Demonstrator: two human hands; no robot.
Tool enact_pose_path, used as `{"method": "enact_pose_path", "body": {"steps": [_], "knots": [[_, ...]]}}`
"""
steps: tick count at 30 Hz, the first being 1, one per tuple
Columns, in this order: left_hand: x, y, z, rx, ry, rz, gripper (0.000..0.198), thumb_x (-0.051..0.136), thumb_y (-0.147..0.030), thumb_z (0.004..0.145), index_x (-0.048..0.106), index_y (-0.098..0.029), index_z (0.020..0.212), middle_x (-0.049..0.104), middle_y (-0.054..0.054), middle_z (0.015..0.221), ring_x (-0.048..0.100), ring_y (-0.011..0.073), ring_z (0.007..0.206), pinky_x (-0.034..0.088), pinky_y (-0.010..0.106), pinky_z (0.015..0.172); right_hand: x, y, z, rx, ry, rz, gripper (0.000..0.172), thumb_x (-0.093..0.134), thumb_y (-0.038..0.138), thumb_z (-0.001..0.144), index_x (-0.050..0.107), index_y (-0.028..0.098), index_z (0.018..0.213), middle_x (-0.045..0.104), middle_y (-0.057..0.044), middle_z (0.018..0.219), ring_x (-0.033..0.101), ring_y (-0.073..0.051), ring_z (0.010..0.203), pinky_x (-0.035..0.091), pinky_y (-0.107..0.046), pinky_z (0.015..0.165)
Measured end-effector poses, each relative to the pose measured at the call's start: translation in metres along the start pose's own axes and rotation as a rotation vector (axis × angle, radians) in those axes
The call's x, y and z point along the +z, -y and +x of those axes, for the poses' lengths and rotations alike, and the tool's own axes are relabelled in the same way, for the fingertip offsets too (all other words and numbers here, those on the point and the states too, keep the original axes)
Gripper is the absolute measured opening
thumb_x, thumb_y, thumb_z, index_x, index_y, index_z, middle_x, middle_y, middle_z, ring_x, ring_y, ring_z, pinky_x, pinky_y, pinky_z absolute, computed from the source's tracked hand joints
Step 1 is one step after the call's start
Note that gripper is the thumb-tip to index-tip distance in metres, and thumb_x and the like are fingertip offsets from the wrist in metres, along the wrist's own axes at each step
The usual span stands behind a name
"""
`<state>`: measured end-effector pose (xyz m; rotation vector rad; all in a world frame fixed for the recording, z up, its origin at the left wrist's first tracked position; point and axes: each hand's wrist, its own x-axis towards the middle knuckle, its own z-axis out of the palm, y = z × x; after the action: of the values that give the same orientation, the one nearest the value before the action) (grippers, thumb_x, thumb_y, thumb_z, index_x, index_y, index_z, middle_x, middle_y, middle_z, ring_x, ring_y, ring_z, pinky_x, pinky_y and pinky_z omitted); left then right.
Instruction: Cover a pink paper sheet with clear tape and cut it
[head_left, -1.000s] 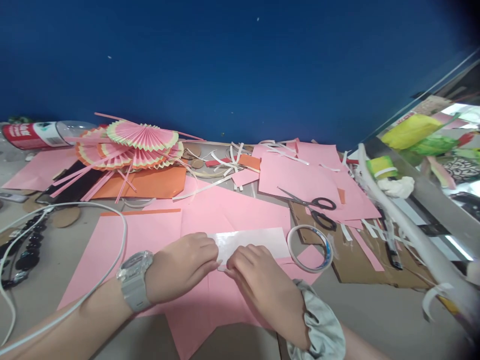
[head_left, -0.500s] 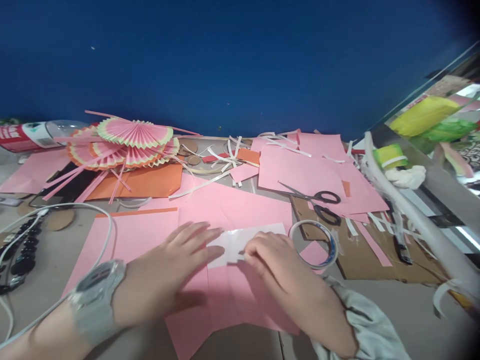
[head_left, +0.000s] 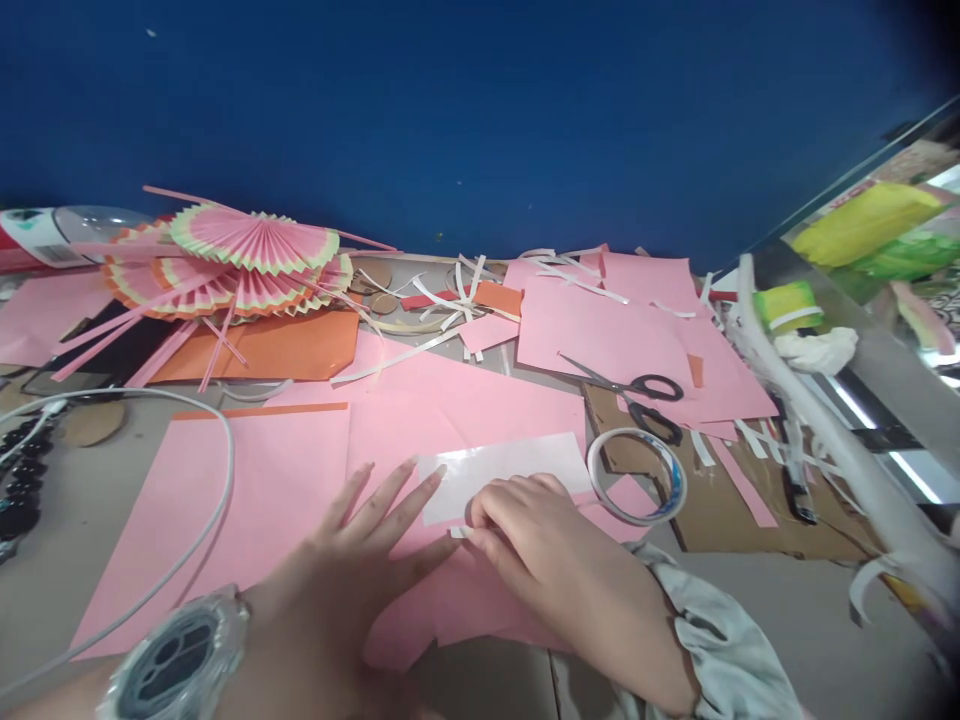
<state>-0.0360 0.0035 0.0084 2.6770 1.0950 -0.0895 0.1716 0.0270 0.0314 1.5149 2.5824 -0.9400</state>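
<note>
A glossy white rectangular strip point(head_left: 502, 462) lies across the pink paper point(head_left: 480, 405) in front of me. My left hand point(head_left: 375, 545) is open, fingers spread, with fingertips at the strip's left end. My right hand point(head_left: 536, 535) is closed in a pinch over the strip's lower edge. A small white piece point(head_left: 459, 532) pokes out from its fingertips; the rest is hidden by the hand. Just right of the strip lies a roll of tape point(head_left: 598, 478) with a blue inner ring. Black-handled scissors point(head_left: 654, 388) rest on pink sheets behind the roll.
Pink and yellow pleated paper fans point(head_left: 255, 240) are heaped at the back left, near a bottle point(head_left: 97, 230). A white cable point(head_left: 229, 470) loops over the left sheets. Cardboard point(head_left: 735, 525), a utility knife point(head_left: 799, 490) and a pale bar point(head_left: 832, 430) occupy the right.
My left hand has drawn down and left with fingers spread wider, uncovering more of the white strip. My right hand has shifted slightly left and down, still pinching. The view has shifted slightly.
</note>
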Motion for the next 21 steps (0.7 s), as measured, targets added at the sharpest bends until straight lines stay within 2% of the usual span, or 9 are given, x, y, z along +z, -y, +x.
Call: {"method": "enact_pose_path", "body": {"steps": [3, 5, 8, 14, 21], "knots": [[0.012, -0.006, 0.003, 0.068, 0.004, -0.008, 0.062, 0.038, -0.057, 0.086, 0.017, -0.039, 0.141, 0.017, 0.007, 0.151, 0.023, 0.0347, 0.135, 0.009, 0.057, 0.105, 0.0, 0.0, 0.001, -0.023, 0.012, -0.007, 0.018, 0.04, 0.02, 0.092, 0.047, 0.02, 0.076, 0.056, 0.001, 0.081, 0.049, -0.016, 0.077, 0.032, -0.036, 0.079], [0.019, -0.009, 0.006, 0.109, 0.013, -0.019, 0.077, 0.039, -0.07, 0.077, 0.018, -0.036, 0.142, 0.013, 0.009, 0.152, 0.017, 0.0361, 0.136, 0.003, 0.056, 0.106, 0.001, 0.0, 0.001, -0.014, 0.015, -0.012, 0.018, 0.04, 0.017, 0.091, 0.047, 0.019, 0.075, 0.056, 0.001, 0.081, 0.049, -0.015, 0.077, 0.031, -0.036, 0.079], [0.017, -0.01, 0.009, 0.157, 0.092, -0.048, 0.094, 0.04, -0.08, 0.066, 0.016, -0.033, 0.143, 0.011, 0.011, 0.152, 0.014, 0.0376, 0.136, 0.002, 0.054, 0.106, 0.002, -0.002, 0.001, -0.014, 0.014, -0.007, 0.019, 0.04, 0.017, 0.091, 0.047, 0.019, 0.074, 0.056, 0.001, 0.08, 0.048, -0.015, 0.077, 0.031, -0.035, 0.078], [-0.007, -0.001, 0.013, 0.202, 0.194, -0.155, 0.088, 0.046, -0.075, 0.07, 0.016, -0.035, 0.142, 0.01, 0.01, 0.152, 0.015, 0.0384, 0.136, 0.007, 0.055, 0.107, 0.002, -0.004, 0.002, -0.026, 0.029, 0.009, 0.018, 0.043, 0.017, 0.09, 0.049, 0.019, 0.073, 0.056, 0.001, 0.08, 0.048, -0.015, 0.078, 0.03, -0.034, 0.077], [-0.008, 0.0, 0.015, 0.163, 0.248, -0.246, 0.087, 0.044, -0.076, 0.069, 0.019, -0.037, 0.141, 0.008, 0.011, 0.152, 0.007, 0.0379, 0.137, 0.003, 0.059, 0.107, 0.001, -0.002, 0.003, -0.013, 0.04, 0.007, 0.017, 0.048, 0.019, 0.089, 0.052, 0.019, 0.072, 0.055, 0.001, 0.078, 0.049, -0.015, 0.08, 0.032, -0.033, 0.077]]}}
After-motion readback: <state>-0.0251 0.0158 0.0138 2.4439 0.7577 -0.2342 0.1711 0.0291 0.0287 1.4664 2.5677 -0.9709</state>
